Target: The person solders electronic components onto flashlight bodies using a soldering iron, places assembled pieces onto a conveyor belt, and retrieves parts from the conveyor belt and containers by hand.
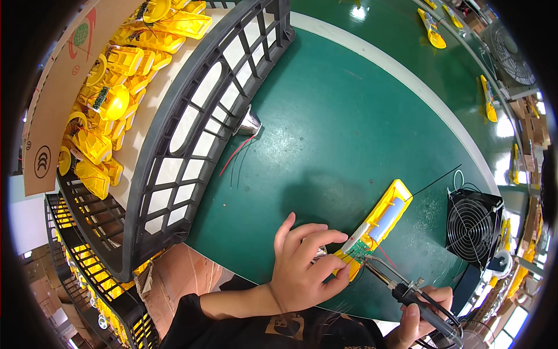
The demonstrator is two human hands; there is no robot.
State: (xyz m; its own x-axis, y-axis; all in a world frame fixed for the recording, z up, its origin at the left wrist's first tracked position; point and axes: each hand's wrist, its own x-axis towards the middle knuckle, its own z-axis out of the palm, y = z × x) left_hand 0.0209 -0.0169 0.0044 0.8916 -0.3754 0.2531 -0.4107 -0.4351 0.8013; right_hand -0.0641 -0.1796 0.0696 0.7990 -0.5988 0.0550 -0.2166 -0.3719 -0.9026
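A yellow plastic housing [397, 192] lies slantwise on the green table. It holds a pale blue cylindrical battery cell [385, 220] and a small green circuit board [358, 250]. My left hand [308, 262] grips the housing's near end with curled fingers; a bit of shiny metal [321, 252] shows beneath them. In my right hand [436, 302] is a soldering iron [427, 317] with a thin metal guide tube beside it. Its tip meets the circuit board near my left fingertips. Thin red and black wires extend from the housing.
A black plastic crate [174, 134] at left holds a cardboard box flap [64, 99] and many yellow housings [116, 104]. Beside it lies a silver reflector cup [250, 123] with wires. A black fan [472, 228] stands right. More yellow parts [431, 30] sit beyond the pale curved edge.
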